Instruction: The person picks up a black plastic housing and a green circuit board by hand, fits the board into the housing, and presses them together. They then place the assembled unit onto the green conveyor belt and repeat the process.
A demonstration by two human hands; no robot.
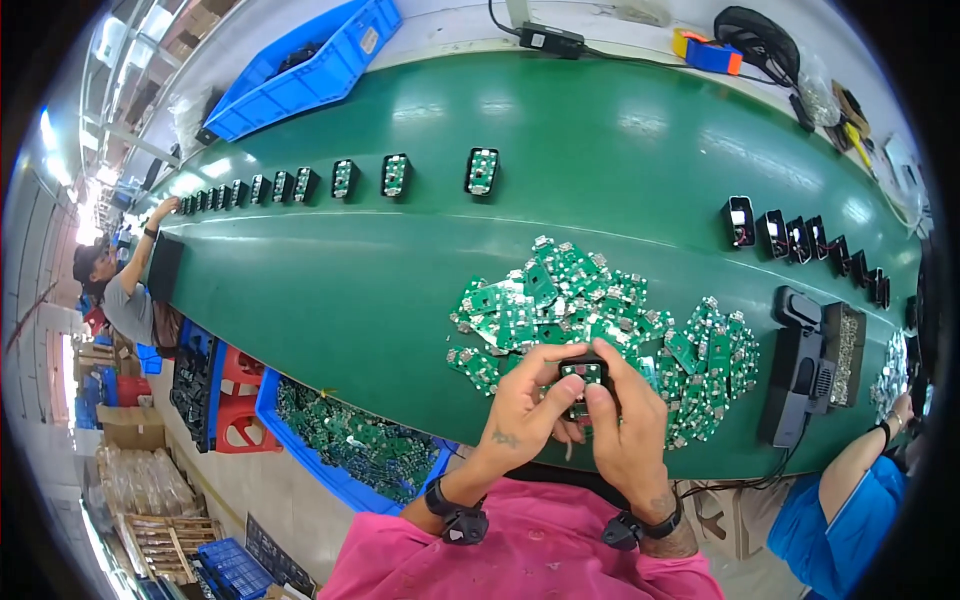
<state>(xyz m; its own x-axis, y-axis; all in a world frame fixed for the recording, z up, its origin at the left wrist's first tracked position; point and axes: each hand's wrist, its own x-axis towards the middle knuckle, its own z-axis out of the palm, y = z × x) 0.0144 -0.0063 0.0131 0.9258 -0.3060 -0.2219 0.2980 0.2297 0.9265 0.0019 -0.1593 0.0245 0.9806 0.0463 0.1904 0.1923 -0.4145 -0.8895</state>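
Left hand: the left hand [525, 415] comes in from the near side, angled right, index finger stretched along the far end of the piece and thumb down on top.
Right hand: the right hand [632, 425] pretty much mirrors it, fingers wrapped round the right side, thumb bent in beside the other one.
Grip: both clamped on the same small black case [600, 372], thumbs on the green board [582, 370] in it.
Where the case is: by the table's near edge, in front of the pink shirt [520, 545]; can't tell if it touches the tabletop.
In the way: a big loose board pile [560, 295] sits just beyond the hands, a smaller heap [712, 365] right beside them.
Far left: a line of filled cases [395, 175], with a co-worker [130, 300] reaching to its end, and a blue bin [335, 90] behind.
Right: a grey device [795, 380], a parts tray [846, 350], more black cases [740, 222] farther back, plus another person's blue sleeve [840, 525].
Near left: a floor bin [266, 398] full of boards.
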